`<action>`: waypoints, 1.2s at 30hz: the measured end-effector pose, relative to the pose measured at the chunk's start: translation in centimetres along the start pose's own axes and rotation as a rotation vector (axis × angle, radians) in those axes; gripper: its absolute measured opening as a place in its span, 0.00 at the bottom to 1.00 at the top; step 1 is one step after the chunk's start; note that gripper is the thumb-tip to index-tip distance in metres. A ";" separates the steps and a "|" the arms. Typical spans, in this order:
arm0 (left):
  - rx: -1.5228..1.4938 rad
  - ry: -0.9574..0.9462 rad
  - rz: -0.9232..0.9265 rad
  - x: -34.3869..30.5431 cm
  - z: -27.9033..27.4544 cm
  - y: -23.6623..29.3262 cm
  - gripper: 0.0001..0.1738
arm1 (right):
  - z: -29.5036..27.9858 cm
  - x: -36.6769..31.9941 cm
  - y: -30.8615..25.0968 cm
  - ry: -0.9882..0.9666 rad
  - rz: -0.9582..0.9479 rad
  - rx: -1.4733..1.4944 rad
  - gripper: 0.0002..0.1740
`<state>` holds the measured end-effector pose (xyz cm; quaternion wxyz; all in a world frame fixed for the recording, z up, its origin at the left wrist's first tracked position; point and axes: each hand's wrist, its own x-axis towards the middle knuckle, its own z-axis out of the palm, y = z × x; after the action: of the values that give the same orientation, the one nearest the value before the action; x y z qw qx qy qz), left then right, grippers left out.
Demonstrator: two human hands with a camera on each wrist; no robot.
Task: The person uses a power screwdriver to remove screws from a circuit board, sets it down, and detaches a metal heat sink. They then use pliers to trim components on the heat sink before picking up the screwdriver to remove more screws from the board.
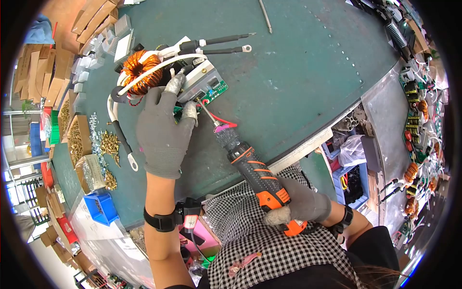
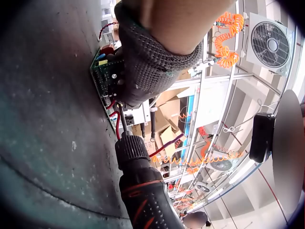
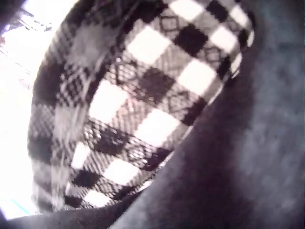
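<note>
My gloved right hand (image 1: 303, 201) grips the handle of a black and orange power screwdriver (image 1: 255, 171). The long bit (image 1: 208, 113) points at the edge of a circuit board (image 1: 219, 90) with a metal heatsink block. On that assembly, my gloved left hand (image 1: 163, 130) holds the near side, thumb and forefinger spread around the bit's tip. Beside those fingers sits a copper-wound toroid coil (image 1: 142, 72) with thick white cables. In the left wrist view the bit meets the green board (image 2: 107, 78) right by the glove; the tip is partly hidden. Checked cloth (image 3: 143, 95) fills most of the right wrist view.
Brass screws (image 1: 109, 143) lie in heaps at the left, near a blue bin (image 1: 101, 208). A loose metal rod (image 1: 265, 17) lies on the green table (image 1: 288, 67). More coils and boards (image 1: 414, 173) line the far right. Heatsinks (image 1: 122, 29) stand behind the coil.
</note>
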<state>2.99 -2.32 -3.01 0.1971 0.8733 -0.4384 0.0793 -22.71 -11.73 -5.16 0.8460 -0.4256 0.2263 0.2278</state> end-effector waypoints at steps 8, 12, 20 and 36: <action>-0.027 -0.023 -0.012 0.0 -0.2 0.2 0.30 | -0.1 0.0 0.2 -0.057 0.008 0.065 0.38; -0.040 -0.014 -0.001 -0.1 -0.1 0.2 0.30 | 0.3 0.0 -0.2 -0.008 0.025 0.077 0.36; -0.026 -0.012 0.004 0.0 -0.2 0.3 0.30 | 0.3 0.0 -0.2 -0.018 -0.011 0.043 0.34; -0.018 0.030 0.021 -0.1 0.2 0.0 0.28 | 0.3 0.2 0.3 -0.024 -0.042 0.055 0.33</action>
<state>2.94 -2.28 -3.20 0.2107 0.8655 -0.4454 0.0906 -22.66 -11.25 -5.33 0.8645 -0.4042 0.2135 0.2089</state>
